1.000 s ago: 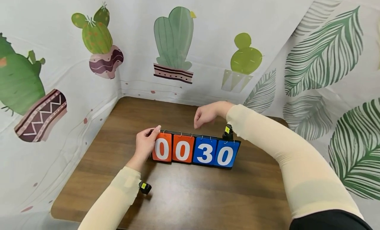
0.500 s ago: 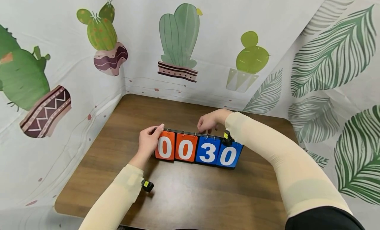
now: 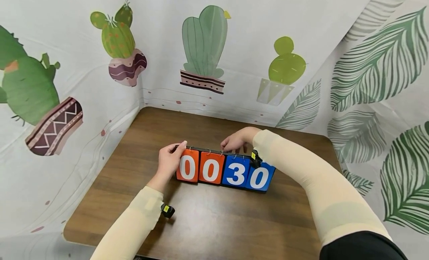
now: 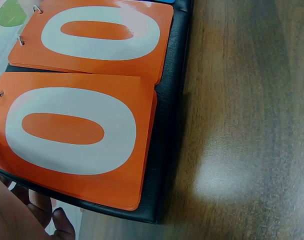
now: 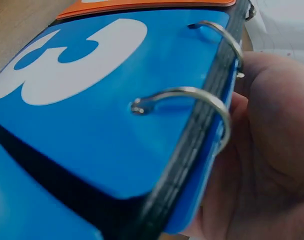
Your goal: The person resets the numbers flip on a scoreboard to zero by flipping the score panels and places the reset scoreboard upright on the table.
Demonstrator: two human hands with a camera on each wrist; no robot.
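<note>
A tabletop flip scoreboard point(image 3: 211, 167) stands on the table, with two orange cards reading 0 0 and two blue cards reading 3 0. At its left end, my left hand point(image 3: 168, 161) grips the frame, thumb on the top corner and fingers behind, as the left wrist view shows. Behind the top edge, near the blue 3 card point(image 5: 107, 95), is my right hand point(image 3: 236, 140). In the right wrist view its palm point(image 5: 277, 150) lies close to blue cards hanging at the back from metal rings point(image 5: 212, 107). Its fingertips are hidden by the scoreboard.
The brown wooden table point(image 3: 214, 222) extends around the scoreboard. White curtains point(image 3: 161, 36) printed with cacti and leaves border its back and sides. A small black wrist camera point(image 3: 167, 211) is on each sleeve.
My right hand has come down from above the back of the scoreboard to behind its top edge. The left hand keeps its hold. The head view has shifted slightly.
</note>
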